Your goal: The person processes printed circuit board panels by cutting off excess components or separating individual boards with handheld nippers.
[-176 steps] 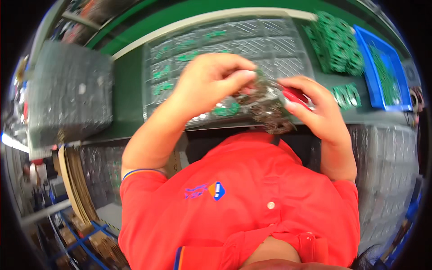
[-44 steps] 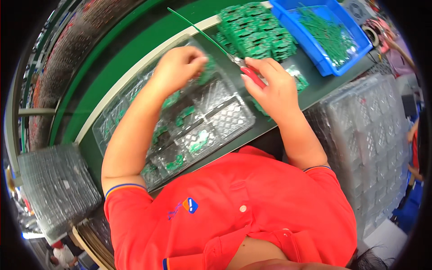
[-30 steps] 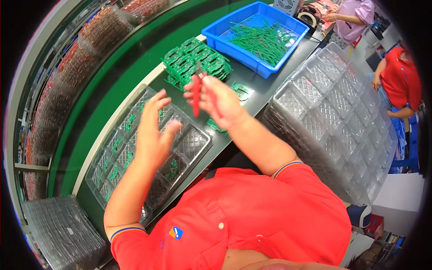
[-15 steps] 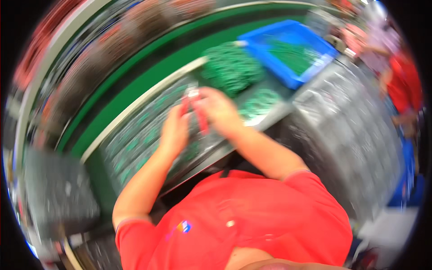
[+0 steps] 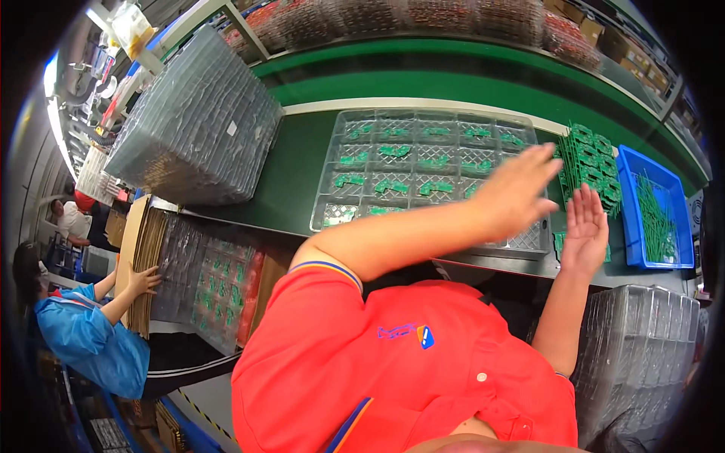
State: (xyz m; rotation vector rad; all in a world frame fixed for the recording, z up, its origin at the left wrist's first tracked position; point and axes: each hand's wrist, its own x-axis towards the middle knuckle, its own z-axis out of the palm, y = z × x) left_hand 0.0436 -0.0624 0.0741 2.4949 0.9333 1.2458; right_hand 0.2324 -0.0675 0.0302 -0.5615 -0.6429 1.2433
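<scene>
A clear plastic compartment tray [image 5: 411, 115] lies on the bench in front of me, with small green circuit boards [image 5: 434, 162] in its cells. My left hand [image 5: 517, 192] is above the tray's right side, fingers stretched and spread, holding nothing I can see. Just right of the tray, my right hand [image 5: 587, 234] is turned palm up with its fingers extended and nothing on the palm. Beyond it stands a stack of green circuit board panels [image 5: 593, 158]. Some green pieces [image 5: 559, 243] show beside my right hand, partly covered by it.
A blue bin [image 5: 633, 226] with thin green strips stands at the right. Tall stacks of clear trays rise at the left [image 5: 204, 121] and lower right [image 5: 642, 325]. On the left, a co-worker in blue [image 5: 91, 332] holds the flap of a cardboard box [image 5: 136, 257] containing trays.
My view has turned left, bringing in the tray stack and co-worker. My hands, earlier together on a blurred red-handled tool, are now apart and open. That tool no longer shows.
</scene>
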